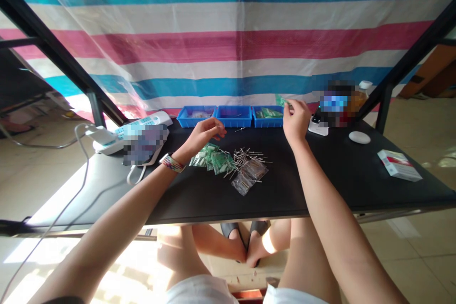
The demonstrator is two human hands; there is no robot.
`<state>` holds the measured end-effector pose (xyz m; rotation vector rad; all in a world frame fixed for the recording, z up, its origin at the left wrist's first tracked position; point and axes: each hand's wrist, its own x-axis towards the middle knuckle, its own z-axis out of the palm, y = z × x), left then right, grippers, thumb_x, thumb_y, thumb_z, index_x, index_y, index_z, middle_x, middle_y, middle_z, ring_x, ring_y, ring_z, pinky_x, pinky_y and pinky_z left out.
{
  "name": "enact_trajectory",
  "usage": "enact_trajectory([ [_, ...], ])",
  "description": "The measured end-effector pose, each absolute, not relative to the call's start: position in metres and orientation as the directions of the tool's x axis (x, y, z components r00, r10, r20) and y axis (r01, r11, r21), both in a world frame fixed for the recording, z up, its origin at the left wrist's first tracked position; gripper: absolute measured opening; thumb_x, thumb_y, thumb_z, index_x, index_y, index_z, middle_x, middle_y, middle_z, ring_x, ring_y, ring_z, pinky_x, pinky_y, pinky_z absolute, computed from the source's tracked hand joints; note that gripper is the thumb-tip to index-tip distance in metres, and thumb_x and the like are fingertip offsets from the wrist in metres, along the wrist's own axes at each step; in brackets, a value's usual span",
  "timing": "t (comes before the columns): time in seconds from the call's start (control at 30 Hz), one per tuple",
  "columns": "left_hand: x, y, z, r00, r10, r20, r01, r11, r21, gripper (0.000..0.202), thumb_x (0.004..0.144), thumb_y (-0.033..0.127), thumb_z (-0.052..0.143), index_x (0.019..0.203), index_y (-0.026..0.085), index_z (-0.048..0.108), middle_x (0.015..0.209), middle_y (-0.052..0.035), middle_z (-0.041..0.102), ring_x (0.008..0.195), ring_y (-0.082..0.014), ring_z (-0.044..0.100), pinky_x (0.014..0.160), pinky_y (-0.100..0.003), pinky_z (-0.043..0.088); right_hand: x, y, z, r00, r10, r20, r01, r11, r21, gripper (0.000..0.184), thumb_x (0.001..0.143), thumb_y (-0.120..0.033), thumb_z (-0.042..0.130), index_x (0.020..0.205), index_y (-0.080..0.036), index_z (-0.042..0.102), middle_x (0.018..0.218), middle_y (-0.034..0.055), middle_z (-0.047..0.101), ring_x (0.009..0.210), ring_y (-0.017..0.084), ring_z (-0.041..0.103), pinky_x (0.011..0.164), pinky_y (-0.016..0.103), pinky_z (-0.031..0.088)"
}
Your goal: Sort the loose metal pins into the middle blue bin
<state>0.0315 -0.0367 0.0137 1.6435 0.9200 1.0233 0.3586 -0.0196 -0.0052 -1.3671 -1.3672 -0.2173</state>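
My right hand (pixel 297 121) is raised at the right end of the blue trays, with thumb and fingers pinching a small green plastic packet (pixel 280 100). Just in front of the left blue tray (pixel 187 122) is my left hand (pixel 205 134), its fingers curled together. Whatever is between them, if anything, is too small to make out. Below it lies a pile of green packets (pixel 213 157). Beside that pile are loose thin metal pins (pixel 245 156) and clear plastic packets (pixel 243 183). A single pin (pixel 241 129) lies before the middle blue tray (pixel 233 122).
More green packets lie in the right blue tray (pixel 270 123). At left are a power strip (pixel 142 124) with a cable and a blurred device (pixel 146 145). A white oval object (pixel 359 137), a small box (pixel 399 165) and a bottle (pixel 364 92) stand at right. Striped sheeting (pixel 228 47) hangs behind.
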Motion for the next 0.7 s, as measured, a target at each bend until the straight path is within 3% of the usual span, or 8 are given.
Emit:
enact_trajectory([
  [0.13, 0.021, -0.028, 0.018, 0.426, 0.891, 0.158, 0.269, -0.292, 0.918, 0.033, 0.073, 0.039, 0.077, 0.098, 0.017, 0.071, 0.088, -0.0071, 0.078, 0.081, -0.0209, 0.071, 0.071, -0.031, 0.053, 0.359, -0.019, -0.018, 0.130, 0.732, 0.669, 0.927, 0.150, -0.344, 0.037, 0.097, -0.015, 0.047, 0.112, -0.014, 0.080, 0.109, 0.0186, 0.072, 0.102, 0.031, 0.065, 0.094, 0.042, 0.050],
  [0.23, 0.005, -0.024, 0.032, 0.522, 0.844, 0.124, 0.451, -0.396, 0.799, 0.031, 0.074, 0.040, 0.075, 0.095, 0.018, 0.077, 0.087, -0.0071, 0.077, 0.083, -0.0223, 0.070, 0.075, -0.032, 0.053, 0.351, -0.020, -0.025, 0.138, 0.752, 0.645, 0.961, 0.056, -0.271, 0.037, 0.097, -0.016, 0.046, 0.109, -0.013, 0.081, 0.104, 0.0189, 0.072, 0.104, 0.034, 0.060, 0.095, 0.045, 0.045],
  [0.33, -0.015, -0.022, 0.045, 0.581, 0.813, -0.033, 0.629, -0.423, 0.652, 0.034, 0.073, 0.044, 0.075, 0.096, 0.020, 0.081, 0.086, -0.0058, 0.077, 0.082, -0.0233, 0.070, 0.074, -0.032, 0.051, 0.349, -0.019, -0.026, 0.189, 0.749, 0.635, 0.969, -0.035, -0.246, 0.034, 0.097, -0.023, 0.049, 0.102, -0.013, 0.081, 0.100, 0.0195, 0.071, 0.105, 0.036, 0.055, 0.095, 0.048, 0.041],
  [0.47, -0.038, -0.018, 0.048, 0.520, 0.823, -0.228, 0.801, -0.378, 0.465, 0.048, 0.063, 0.054, 0.083, 0.098, 0.022, 0.079, 0.092, -0.0051, 0.078, 0.084, -0.0257, 0.071, 0.073, -0.031, 0.051, 0.348, -0.019, -0.024, 0.228, 0.733, 0.641, 0.966, -0.084, -0.246, 0.033, 0.097, -0.027, 0.051, 0.102, -0.013, 0.080, 0.103, 0.0205, 0.069, 0.106, 0.037, 0.053, 0.097, 0.051, 0.039],
  [0.7, -0.048, -0.006, 0.042, 0.558, 0.757, -0.339, 0.812, -0.415, 0.410, 0.050, 0.064, 0.054, 0.083, 0.100, 0.021, 0.075, 0.092, -0.0053, 0.076, 0.084, -0.0249, 0.071, 0.071, -0.029, 0.052, 0.340, -0.020, -0.018, 0.236, 0.676, 0.698, 0.957, -0.038, -0.287, 0.032, 0.096, -0.021, 0.052, 0.118, -0.015, 0.073, 0.115, 0.0185, 0.068, 0.112, 0.036, 0.053, 0.101, 0.053, 0.040],
])
